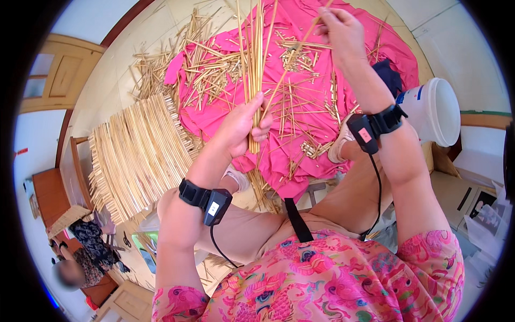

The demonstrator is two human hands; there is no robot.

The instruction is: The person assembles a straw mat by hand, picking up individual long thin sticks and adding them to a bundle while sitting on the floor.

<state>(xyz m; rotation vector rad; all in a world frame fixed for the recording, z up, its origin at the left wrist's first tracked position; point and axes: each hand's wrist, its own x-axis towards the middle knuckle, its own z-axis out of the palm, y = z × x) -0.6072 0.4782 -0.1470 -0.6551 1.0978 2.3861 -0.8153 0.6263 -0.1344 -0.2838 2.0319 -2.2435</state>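
Observation:
My left hand [244, 126] is closed around the lower part of a bundle of long straw-coloured stalks [256, 59], held upright over a pink cloth [397, 51]. Farther off to the right, my right hand [346, 35] pinches the upper part of a single stalk [309, 33]. That stalk slants down toward my left hand; whether its lower end is gripped there, I cannot tell. Short cut pieces [228, 67] and loose thin stalks [292, 112] lie scattered on the cloth beneath. Both wrists carry black strapped devices with cables.
Left of the cloth lies a slatted mat of stalks [139, 155], with a loose pile of stalks [153, 70] beyond it. A white bucket [440, 112] stands at the right. Another person [88, 252] is at the lower left. My legs flank the cloth's near edge.

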